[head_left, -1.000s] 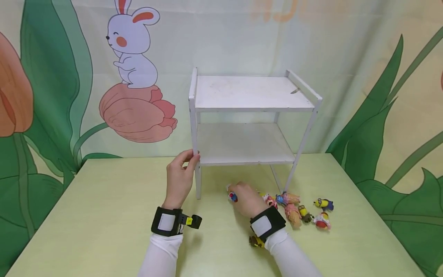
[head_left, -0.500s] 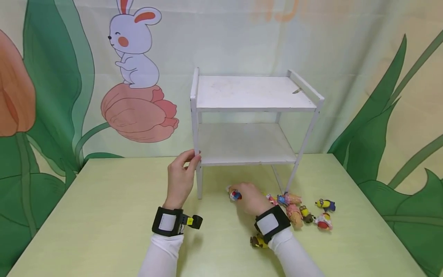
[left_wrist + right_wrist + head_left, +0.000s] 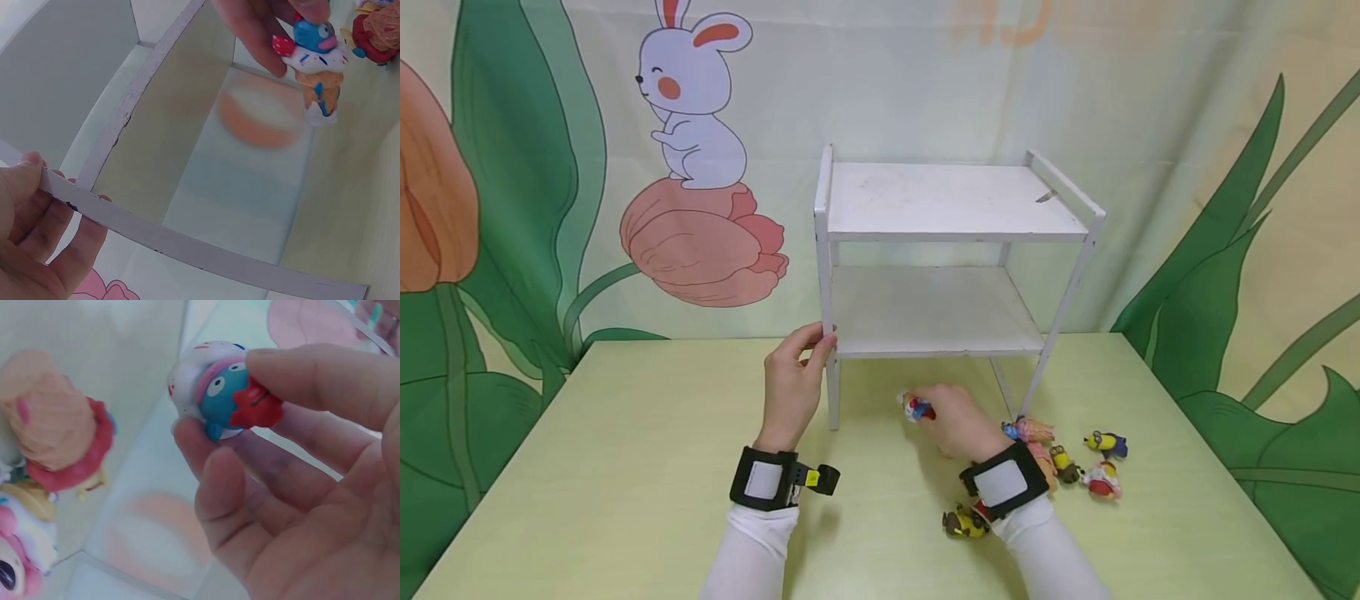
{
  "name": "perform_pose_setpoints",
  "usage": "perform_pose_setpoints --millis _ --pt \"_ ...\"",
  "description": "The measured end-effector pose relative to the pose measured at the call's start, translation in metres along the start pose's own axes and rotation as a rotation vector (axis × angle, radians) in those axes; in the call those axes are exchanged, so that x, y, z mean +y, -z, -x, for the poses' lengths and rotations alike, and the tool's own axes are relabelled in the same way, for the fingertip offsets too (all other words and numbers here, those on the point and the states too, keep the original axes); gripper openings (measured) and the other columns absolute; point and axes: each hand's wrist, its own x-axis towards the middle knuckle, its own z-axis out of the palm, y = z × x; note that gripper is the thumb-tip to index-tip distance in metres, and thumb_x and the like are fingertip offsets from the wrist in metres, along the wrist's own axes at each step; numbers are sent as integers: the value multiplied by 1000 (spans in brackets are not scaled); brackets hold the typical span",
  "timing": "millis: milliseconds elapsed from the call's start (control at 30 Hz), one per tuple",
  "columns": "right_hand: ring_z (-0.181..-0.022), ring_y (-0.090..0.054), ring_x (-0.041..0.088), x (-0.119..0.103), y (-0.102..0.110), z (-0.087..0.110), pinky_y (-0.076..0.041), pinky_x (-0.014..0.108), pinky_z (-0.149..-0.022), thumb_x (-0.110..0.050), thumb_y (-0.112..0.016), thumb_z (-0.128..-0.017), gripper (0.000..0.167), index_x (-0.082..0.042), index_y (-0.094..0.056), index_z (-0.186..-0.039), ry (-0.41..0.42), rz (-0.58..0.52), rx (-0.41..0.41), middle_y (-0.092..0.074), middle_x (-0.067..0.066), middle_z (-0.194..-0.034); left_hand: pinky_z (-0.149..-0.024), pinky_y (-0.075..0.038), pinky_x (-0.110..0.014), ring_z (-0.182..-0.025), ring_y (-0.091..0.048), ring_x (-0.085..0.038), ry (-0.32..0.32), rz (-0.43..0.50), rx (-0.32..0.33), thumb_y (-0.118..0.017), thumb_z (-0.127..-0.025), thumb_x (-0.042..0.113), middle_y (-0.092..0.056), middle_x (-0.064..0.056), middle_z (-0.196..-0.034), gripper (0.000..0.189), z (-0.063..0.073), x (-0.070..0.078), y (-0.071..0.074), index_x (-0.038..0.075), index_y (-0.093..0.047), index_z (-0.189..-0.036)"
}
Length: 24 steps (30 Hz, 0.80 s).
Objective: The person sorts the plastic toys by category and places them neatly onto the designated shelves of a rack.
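My right hand (image 3: 961,423) pinches a small ice-cream-cone figurine (image 3: 320,72) above the table, under the lower shelf's front edge in the head view. The toy has a blue face, white sprinkled topping and a tan cone. The right wrist view shows its blue face and red part (image 3: 257,406) up close, between thumb and fingers. My left hand (image 3: 792,383) grips the front left leg of a white two-tier shelf rack (image 3: 947,200), at the height of the lower shelf. In the left wrist view its thumb and fingers (image 3: 90,240) lie around the white bar.
Several figurines lie by the rack's front right leg, among them a yellow one in blue (image 3: 1107,443) and a red-and-white one (image 3: 1102,481). A yellow-and-brown figurine (image 3: 964,522) lies near my right wrist. A printed rabbit backdrop (image 3: 700,108) hangs behind the table (image 3: 647,467).
My right hand has risen slightly and shifted right with the ice-cream figurine, which now shows more clearly in the head view. My left hand keeps its grip on the rack's leg.
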Motion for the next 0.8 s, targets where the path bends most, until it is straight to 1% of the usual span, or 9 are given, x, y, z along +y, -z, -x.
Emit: perform_pose_setpoints --millis 67,100,167,300,400,500,567,700,800 --pt "-57 -58 14 -3 4 2 -49 27 -43 5 -64 -89 38 -1 -62 -127 -24 -47 -12 -63 15 -98 -72 -53 -38 -94 -62 -16 2 0 -2 -64 -96 15 -70 -5 -103 21 0 0 0 6 -69 -115" --pt "-55 -57 14 -4 6 4 -48 26 -41 5 -64 -88 39 -1 -62 -127 -27 -56 -12 -63 15 -97 -72 -53 -37 -94 -62 -16 3 0 -2 -64 -96 15 -70 -5 -103 22 0 0 0 6 -69 -115" --pt "-57 -57 13 -7 9 5 -48 25 -43 4 -65 -87 39 0 -62 -126 -16 -38 0 -64 14 -97 -72 -53 -37 -94 -62 -15 5 1 -1 -64 -96 16 -70 -5 -104 22 0 0 -1 7 -69 -115" --pt "-62 -54 12 -11 15 8 -45 24 -49 3 -67 -85 40 0 -64 -125 22 34 34 -65 9 -94 -72 -53 -37 -93 -62 -16 8 -2 1 -64 -96 16 -70 -5 -104 22 0 1 -1 7 -69 -115" --pt "-63 -52 12 -14 21 11 -43 24 -51 3 -67 -84 39 -1 -65 -123 40 48 38 -65 6 -92 -72 -53 -37 -94 -63 -17 11 -9 1 -64 -96 16 -70 -5 -104 22 0 1 -1 7 -69 -115" --pt "-65 -52 13 -19 27 16 -43 24 -53 3 -67 -83 37 -1 -66 -120 56 42 29 -64 6 -93 -73 -53 -37 -93 -63 -17 14 -9 1 -64 -96 16 -70 -5 -103 22 0 1 -1 6 -69 -115" --pt "-68 -52 13 -21 32 19 -44 24 -55 3 -67 -82 37 -1 -66 -119 65 39 28 -65 7 -97 -73 -53 -38 -93 -63 -17 17 -7 1 -64 -96 16 -69 -5 -103 22 0 1 -1 6 -69 -115" --pt "-63 -54 11 -26 41 24 -45 24 -53 3 -66 -83 44 0 -62 -127 29 -16 15 -65 9 -103 -74 -54 -39 -93 -63 -18 23 -5 3 -64 -96 16 -69 -6 -103 22 0 2 -1 5 -69 -115" --pt "-61 -54 12 -28 48 28 -45 25 -51 0 -67 -86 45 -2 -59 -131 -6 -60 8 -64 7 -98 -74 -55 -39 -93 -63 -18 27 -6 8 -64 -96 16 -70 -6 -103 22 0 2 -1 6 -69 -114"
